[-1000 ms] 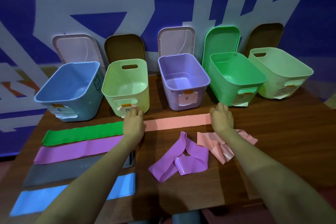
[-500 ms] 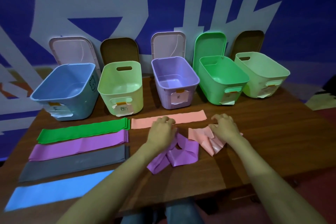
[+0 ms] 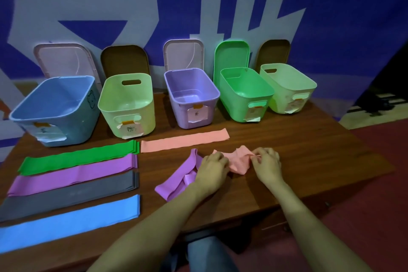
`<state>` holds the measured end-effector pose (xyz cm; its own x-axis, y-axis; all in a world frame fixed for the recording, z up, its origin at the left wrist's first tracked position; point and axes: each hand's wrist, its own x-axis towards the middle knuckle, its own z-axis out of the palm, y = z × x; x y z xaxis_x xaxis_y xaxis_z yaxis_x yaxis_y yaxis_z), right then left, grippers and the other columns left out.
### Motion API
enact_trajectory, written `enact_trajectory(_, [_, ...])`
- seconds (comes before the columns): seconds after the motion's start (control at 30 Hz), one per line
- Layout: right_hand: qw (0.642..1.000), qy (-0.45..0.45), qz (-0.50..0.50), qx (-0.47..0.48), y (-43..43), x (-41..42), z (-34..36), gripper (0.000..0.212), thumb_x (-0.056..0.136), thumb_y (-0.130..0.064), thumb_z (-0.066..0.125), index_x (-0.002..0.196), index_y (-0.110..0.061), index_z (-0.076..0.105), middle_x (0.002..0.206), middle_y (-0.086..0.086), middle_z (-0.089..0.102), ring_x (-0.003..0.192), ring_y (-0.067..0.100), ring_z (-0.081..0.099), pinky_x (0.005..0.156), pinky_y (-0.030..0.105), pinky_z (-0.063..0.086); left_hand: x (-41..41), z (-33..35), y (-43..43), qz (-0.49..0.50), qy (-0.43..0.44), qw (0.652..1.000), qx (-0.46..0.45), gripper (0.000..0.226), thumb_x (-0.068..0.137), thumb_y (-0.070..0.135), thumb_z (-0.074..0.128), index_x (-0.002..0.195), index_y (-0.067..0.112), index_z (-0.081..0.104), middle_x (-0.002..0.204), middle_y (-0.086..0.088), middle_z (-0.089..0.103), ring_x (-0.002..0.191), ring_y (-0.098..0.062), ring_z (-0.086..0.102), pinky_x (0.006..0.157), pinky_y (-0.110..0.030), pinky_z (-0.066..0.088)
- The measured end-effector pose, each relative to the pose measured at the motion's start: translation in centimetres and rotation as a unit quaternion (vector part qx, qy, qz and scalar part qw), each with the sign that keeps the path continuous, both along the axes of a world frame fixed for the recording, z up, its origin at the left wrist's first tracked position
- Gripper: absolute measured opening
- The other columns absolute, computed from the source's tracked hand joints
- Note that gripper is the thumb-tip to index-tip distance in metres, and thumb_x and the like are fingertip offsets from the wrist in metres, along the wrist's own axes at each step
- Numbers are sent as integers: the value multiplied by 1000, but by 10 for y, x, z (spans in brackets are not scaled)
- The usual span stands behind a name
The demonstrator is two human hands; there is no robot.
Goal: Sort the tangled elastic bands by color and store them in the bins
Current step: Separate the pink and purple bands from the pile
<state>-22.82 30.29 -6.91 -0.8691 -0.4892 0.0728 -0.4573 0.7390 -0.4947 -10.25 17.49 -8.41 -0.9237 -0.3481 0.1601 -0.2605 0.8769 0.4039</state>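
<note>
Crumpled pink band (image 3: 239, 161) on tabletop (image 3: 320, 161), just on person's side of flat pink band (image 3: 184, 140), near its right end. Long axis runs left-right, roughly parallel to flat pink band. Left hand (image 3: 213, 166) curls round left end, right hand (image 3: 266, 162) pinches right end; bunch sits between both grips. Likely next: draw ends apart to straighten. Tangled purple band (image 3: 178, 180) also on person's side of flat pink band, partly under left wrist.

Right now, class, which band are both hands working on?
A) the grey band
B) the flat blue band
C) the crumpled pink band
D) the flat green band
C: the left hand and the right hand grip opposite ends of the crumpled pink band between them.
</note>
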Motion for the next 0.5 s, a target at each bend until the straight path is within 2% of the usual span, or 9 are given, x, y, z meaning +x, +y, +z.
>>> enact_trajectory(0.07, [995,-43,5,-85,-4,0,17,15,94,-18,48,104,-15,59,113,7,55,107,24,50,82,31,42,5,14,-1,24,92,982,166,15,93,20,50,97,7,57,103,-8,58,94,-24,54,84,-37,44])
enact_trajectory(0.13, [984,-93,18,-154,-11,3,36,13,95,-18,47,103,-15,56,103,5,60,91,20,57,70,29,45,12,36,-5,76,137,939,308,10,94,20,48,90,11,50,89,-1,59,81,-19,52,75,-33,43])
enact_trajectory(0.2, [979,-94,49,-174,-21,3,50,12,93,-20,50,102,-15,58,98,2,62,88,19,57,72,32,47,18,59,-15,93,185,904,374,12,92,22,47,82,16,44,75,5,56,70,-12,49,67,-29,40])
enact_trajectory(0.27, [977,-96,92,-165,-33,5,61,13,93,-22,53,101,-16,60,97,1,63,89,18,57,72,28,43,25,81,-27,80,243,876,408,16,91,23,50,79,17,42,72,2,56,66,-11,55,63,-26,45])
enact_trajectory(0.33, [975,-93,136,-147,-47,9,68,16,94,-22,51,100,-15,63,98,2,65,93,18,58,74,26,39,30,98,-39,77,288,854,425,19,92,13,54,79,15,41,73,-9,60,66,-18,62,61,-29,50])
enact_trajectory(0.4, [968,-86,167,-167,-60,17,75,24,97,-24,45,101,-12,65,103,6,66,98,20,57,80,30,41,36,111,-51,80,297,866,394,20,91,10,57,79,16,42,72,-5,58,62,-12,58,57,-23,48])
enact_trajectory(0.5, [937,-152,223,-224,-79,34,90,28,98,-37,40,99,-24,65,105,-1,68,101,17,59,89,34,43,43,123,-68,55,270,890,363,20,90,16,62,81,19,44,74,7,57,61,-2,54,60,-18,45])
